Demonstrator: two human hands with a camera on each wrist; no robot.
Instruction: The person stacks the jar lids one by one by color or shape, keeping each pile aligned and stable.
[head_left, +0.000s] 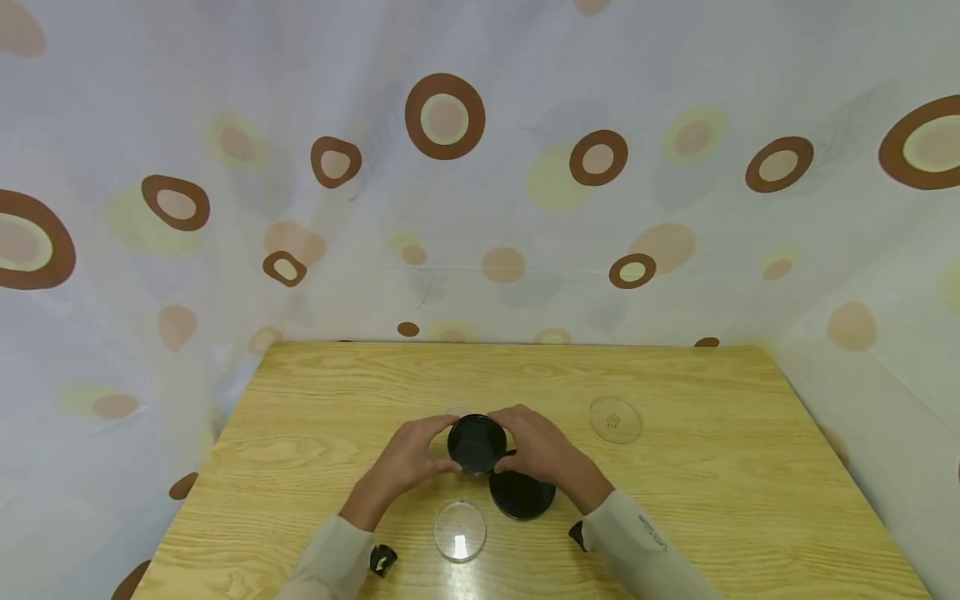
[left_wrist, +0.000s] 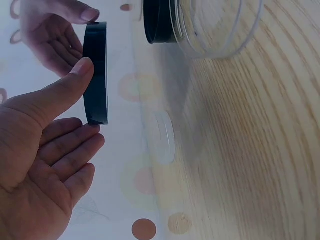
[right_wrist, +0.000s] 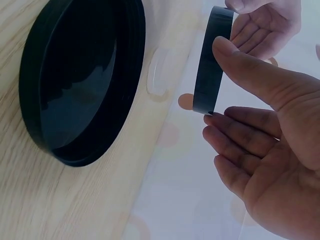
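A round black lid (head_left: 477, 444) is held up above the table between both hands. On its left edge my left hand (head_left: 408, 457) pinches it between thumb and fingers. Opposite, my right hand (head_left: 542, 450) grips the right edge in the same way. Seen edge-on in the left wrist view, the lid (left_wrist: 96, 75) is thin and stands off the tabletop. Below and to the right lies a second black lid (head_left: 522, 497), its hollow side up in the right wrist view, where it looms large (right_wrist: 80, 80).
A clear round dish (head_left: 460, 531) lies on the wooden table (head_left: 720, 467) nearer the body. To the right is a clear disc (head_left: 616, 419) with faint markings. Another clear piece (left_wrist: 165, 137) lies beyond the hands. Patterned cloth (head_left: 502, 208) hangs behind and at both sides.
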